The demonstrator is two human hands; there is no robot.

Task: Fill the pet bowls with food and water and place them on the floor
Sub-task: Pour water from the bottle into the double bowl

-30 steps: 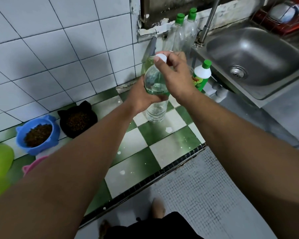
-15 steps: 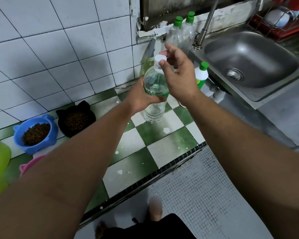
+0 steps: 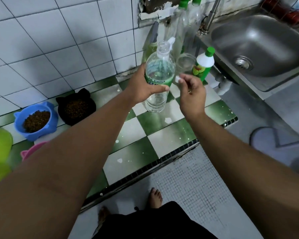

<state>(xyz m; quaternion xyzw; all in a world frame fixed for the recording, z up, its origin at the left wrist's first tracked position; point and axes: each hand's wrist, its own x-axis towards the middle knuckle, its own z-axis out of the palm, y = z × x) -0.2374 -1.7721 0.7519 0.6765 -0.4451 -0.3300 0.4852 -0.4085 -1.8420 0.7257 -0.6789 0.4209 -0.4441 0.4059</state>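
Our left hand [image 3: 141,87] grips the clear plastic water bottle [image 3: 160,69], probably squashy, at its green label; our right hand [image 3: 192,95] pinches the small white cap [image 3: 177,78].

Dim, cool indoor light, soft shadows across the wall tiles [image 3: 41,49], sheen in the sink [image 3: 252,34], edges bowed.
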